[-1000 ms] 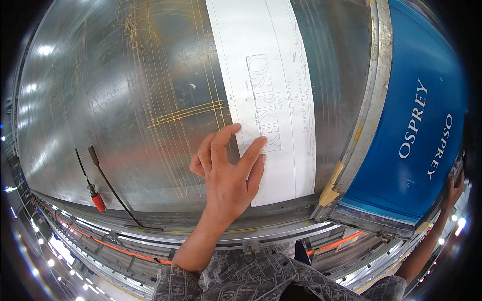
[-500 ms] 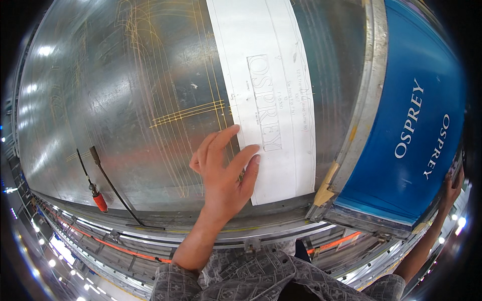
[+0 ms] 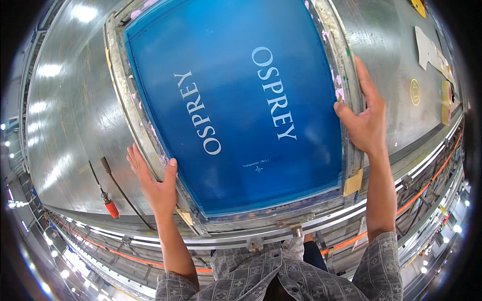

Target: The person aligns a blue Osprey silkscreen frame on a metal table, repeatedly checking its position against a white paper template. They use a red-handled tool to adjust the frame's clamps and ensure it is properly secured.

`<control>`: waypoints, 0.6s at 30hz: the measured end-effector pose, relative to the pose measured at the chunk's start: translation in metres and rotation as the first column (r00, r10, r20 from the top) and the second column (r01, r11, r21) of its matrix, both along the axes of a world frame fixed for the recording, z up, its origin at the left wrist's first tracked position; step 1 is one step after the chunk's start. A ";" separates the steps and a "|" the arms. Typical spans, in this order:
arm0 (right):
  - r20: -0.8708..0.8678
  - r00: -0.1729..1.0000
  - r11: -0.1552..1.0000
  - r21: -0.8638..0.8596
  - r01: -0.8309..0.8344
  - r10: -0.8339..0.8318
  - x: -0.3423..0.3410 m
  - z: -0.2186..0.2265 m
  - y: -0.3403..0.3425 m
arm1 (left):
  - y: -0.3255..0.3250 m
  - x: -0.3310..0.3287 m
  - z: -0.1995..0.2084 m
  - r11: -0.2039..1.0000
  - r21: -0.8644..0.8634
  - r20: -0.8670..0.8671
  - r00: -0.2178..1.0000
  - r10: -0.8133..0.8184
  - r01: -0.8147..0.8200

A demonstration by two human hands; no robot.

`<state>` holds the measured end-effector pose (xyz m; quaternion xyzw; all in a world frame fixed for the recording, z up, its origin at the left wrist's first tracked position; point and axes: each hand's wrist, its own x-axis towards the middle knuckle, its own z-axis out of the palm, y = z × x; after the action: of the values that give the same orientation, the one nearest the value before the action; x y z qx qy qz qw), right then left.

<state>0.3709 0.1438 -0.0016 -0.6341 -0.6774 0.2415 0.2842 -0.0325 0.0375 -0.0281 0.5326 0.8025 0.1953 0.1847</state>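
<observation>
A screen-printing frame (image 3: 334, 175) with a blue coated mesh lies flat in front of me, tilted slightly against the table's near edge. Two lines of white lettering (image 3: 273, 93) and a small white mark show on its mesh. My left hand (image 3: 159, 188) grips the frame's left side low down, thumb on top of the rim and fingers along the outer edge. On the opposite side, higher up, my right hand (image 3: 366, 118) holds the rim, its thumb on top and its other fingers along the outside.
A long grey metal table (image 3: 65, 135) runs beneath the frame. To the left lie a red-handled tool (image 3: 111, 208) and a thin dark rod (image 3: 120, 188). White cut-out pieces (image 3: 432, 55) and a tape roll (image 3: 446, 103) sit far right. Metal rails and an orange line (image 3: 346, 245) run along the near edge.
The frame has come from the right to the middle, and the white paper sheet is out of sight. My left hand has moved from the paper to the frame's left side.
</observation>
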 end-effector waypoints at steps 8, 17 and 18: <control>0.172 0.985 0.999 0.018 -0.035 0.031 0.000 -0.028 -0.009 | 0.007 -0.007 -0.007 0.998 0.065 0.046 0.999 0.008 -0.011; 0.154 0.987 0.998 0.032 -0.058 0.053 0.010 -0.036 -0.009 | 0.006 -0.001 -0.015 0.990 0.138 0.079 0.997 -0.020 0.009; 0.137 0.989 0.998 0.023 -0.062 0.058 0.009 -0.037 -0.010 | 0.006 -0.002 -0.015 0.990 0.141 0.094 0.995 -0.012 -0.002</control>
<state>0.3797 0.1335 -0.0381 -0.6244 -0.7173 0.1967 0.2386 -0.0342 0.0437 -0.0429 0.5364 0.7757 0.2764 0.1850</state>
